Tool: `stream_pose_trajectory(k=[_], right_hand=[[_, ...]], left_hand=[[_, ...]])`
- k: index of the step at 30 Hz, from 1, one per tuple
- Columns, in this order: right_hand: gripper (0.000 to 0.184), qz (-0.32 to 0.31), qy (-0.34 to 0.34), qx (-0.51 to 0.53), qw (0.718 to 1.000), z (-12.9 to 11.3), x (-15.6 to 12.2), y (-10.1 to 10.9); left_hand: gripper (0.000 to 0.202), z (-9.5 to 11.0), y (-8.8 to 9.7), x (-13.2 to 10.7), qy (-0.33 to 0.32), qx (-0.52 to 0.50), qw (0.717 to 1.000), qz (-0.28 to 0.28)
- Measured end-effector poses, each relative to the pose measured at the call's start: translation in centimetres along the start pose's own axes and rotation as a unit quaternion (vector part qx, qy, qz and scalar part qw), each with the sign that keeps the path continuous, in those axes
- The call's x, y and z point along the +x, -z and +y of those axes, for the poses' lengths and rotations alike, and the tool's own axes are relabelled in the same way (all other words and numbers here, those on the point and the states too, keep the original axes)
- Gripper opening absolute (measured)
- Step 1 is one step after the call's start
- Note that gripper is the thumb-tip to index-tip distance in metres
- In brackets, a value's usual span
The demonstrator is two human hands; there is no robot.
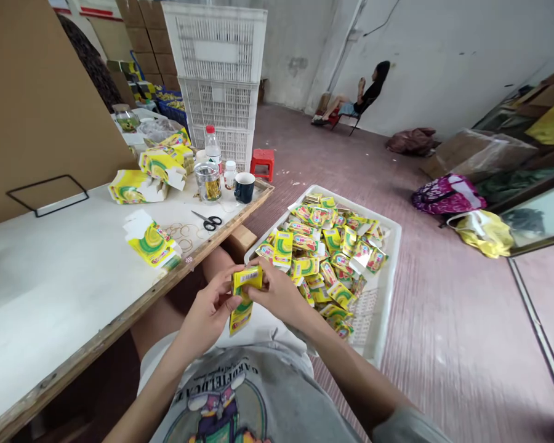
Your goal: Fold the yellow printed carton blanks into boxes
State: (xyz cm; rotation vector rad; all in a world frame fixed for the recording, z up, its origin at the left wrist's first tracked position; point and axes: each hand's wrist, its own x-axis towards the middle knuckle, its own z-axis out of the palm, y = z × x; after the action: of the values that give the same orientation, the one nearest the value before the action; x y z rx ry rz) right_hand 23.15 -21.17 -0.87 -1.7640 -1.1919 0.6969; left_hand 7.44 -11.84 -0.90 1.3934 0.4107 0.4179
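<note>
A small yellow-and-green printed carton (pixel 242 306) is held upright in front of my lap. My left hand (pixel 216 301) grips its left side, thumb across the front. On the other side my right hand (pixel 273 288) pinches its upper part, and both hands are closed on it. Just beyond my right hand stands a white plastic crate (pixel 394 271), heaped with yellow packets and small cartons (pixel 323 246). A flattened stack of the same printed cartons (pixel 152 241) lies on the table to the left. What is inside the held carton is hidden.
The white table (pixel 74 271) carries scissors (pixel 207 220), rubber bands (pixel 181 234), a dark mug (pixel 244 187), a tin can (pixel 208 181), a bottle (pixel 212 147) and more cartons (pixel 136 186). Stacked white crates (pixel 221 80) and a red stool (pixel 263 163) stand behind. A person (pixel 362 98) sits by the wall.
</note>
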Motion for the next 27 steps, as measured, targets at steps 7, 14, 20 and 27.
stream_pose_trajectory(k=[7,14,20,27], right_hand=[[0.037,-0.036,0.021,0.108,0.993,0.7,0.6,1.0],[0.023,0.042,0.006,0.167,0.985,2.1,1.1,-1.3],[0.015,0.058,-0.032,0.069,0.995,2.7,0.3,2.8],[0.021,0.085,-0.072,-0.177,0.978,3.4,0.4,6.8]], left_hand=[[0.046,-0.7,1.3,0.5,0.033,-0.037,0.998,0.027],[0.041,-2.5,1.0,1.2,0.028,-0.018,0.998,0.045],[0.035,-3.3,1.2,1.6,-0.063,0.19,0.973,0.117],[0.069,-1.6,11.4,2.7,-0.081,0.531,0.76,0.367]])
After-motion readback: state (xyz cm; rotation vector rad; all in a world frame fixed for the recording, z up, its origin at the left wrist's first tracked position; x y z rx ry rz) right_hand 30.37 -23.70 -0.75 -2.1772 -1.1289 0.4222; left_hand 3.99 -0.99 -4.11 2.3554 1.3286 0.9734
